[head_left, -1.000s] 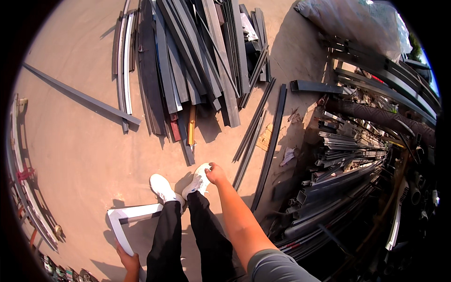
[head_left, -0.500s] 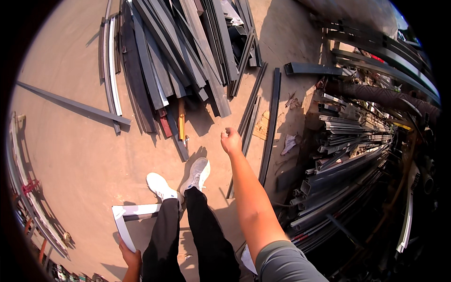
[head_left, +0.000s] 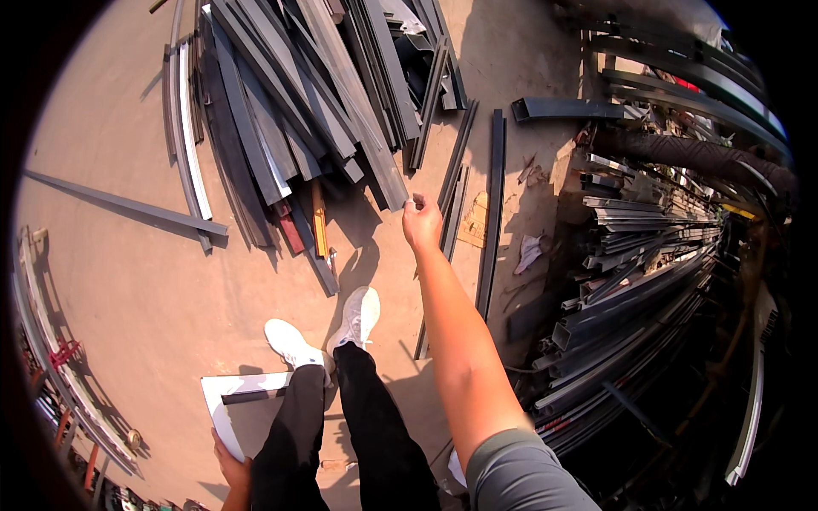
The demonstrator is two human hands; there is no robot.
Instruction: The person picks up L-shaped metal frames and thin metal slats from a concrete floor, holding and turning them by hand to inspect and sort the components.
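Observation:
My right hand is stretched forward with its fingers curled, right at the near end of a long grey metal profile. Its fingertips seem to meet that end, but whether they grip it is not clear. The profile lies on top of a pile of dark and grey profiles on the ground. Low on the left, my left hand is closed around one side of a white L-shaped frame corner. A dark strip runs along the frame's inner edge, and my leg hides its far end.
Long dark bars lie on the ground right of my hand, near a cardboard scrap. A rack of stacked profiles fills the right side. One grey bar lies at the left. Bundled pale strips run along the left rim.
My right hand has moved forward from below the grey profile's end up to that end. My left hand still holds the white frame corner, which has tilted slightly.

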